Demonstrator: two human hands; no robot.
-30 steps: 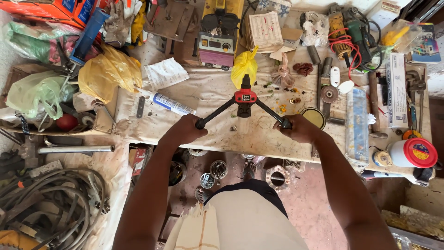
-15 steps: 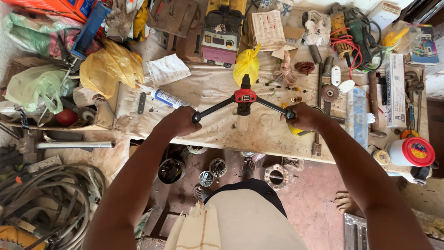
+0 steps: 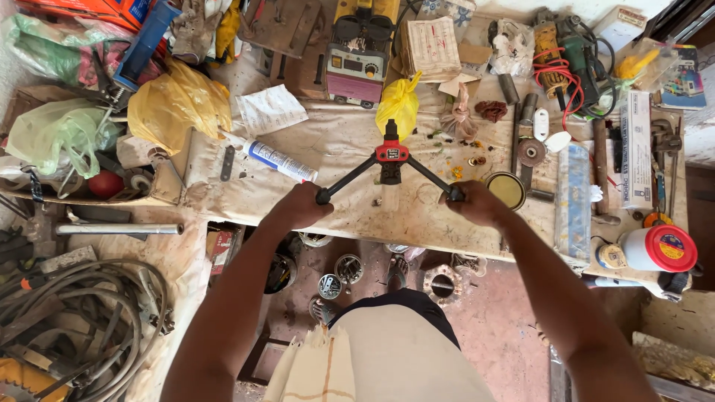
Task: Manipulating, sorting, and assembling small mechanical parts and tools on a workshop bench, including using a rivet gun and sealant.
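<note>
Your left hand (image 3: 302, 206) and right hand (image 3: 474, 202) are each clenched round a black handle of the two-armed riveter (image 3: 392, 165) — its arms splay outward towards you, its red head standing nose-down on the stained workbench (image 3: 350, 141), in the middle of it. Just beyond the head sits a knotted yellow bag (image 3: 399, 104). A white sealant tube (image 3: 272, 158) lies near your left hand — a round tin lid (image 3: 509, 189) just beside your right.
</note>
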